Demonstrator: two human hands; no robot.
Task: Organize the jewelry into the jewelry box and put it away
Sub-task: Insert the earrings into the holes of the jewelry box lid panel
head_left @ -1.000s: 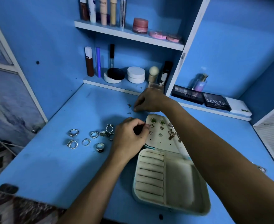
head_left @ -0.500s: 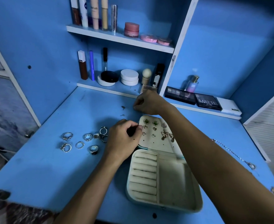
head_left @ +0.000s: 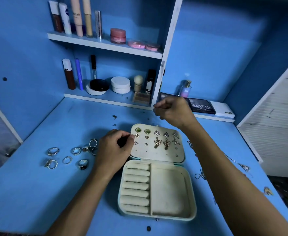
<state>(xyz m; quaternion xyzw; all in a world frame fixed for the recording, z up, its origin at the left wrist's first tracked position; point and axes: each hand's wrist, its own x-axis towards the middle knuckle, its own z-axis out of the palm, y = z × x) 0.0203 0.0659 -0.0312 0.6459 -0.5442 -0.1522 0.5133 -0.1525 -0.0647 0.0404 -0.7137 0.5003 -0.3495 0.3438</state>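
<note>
The cream, rounded-rectangle jewelry box with a soft velvety lining (head_left: 156,189) lies open on the blue painted bench (head_left: 37,193), near its front edge. Its lower tray has a column of padded ring rolls on the left and a plain, shallow compartment on the right. The raised lid panel (head_left: 158,150) is perforated and carries small metal earrings (head_left: 160,139): two green square studs, ribbed hearts, butterflies and starfish shapes, with several holes bare.

To the left of the box, a scatter of silvery metal rings (head_left: 68,155) lies on the bench; some are partly hidden behind the left wrist. To the right, thin chains (head_left: 238,163) are blurred and partly covered by the right forearm.

The left hand (head_left: 114,149) rests at the lid's left edge, its grip curled with fingertips pressed together against the panel; whatever it pinches is too small to make out. The right hand (head_left: 173,111) hovers above the bench behind the lid, fingers curled with thumb and forefinger pinched; whether it holds anything cannot be told.
</note>
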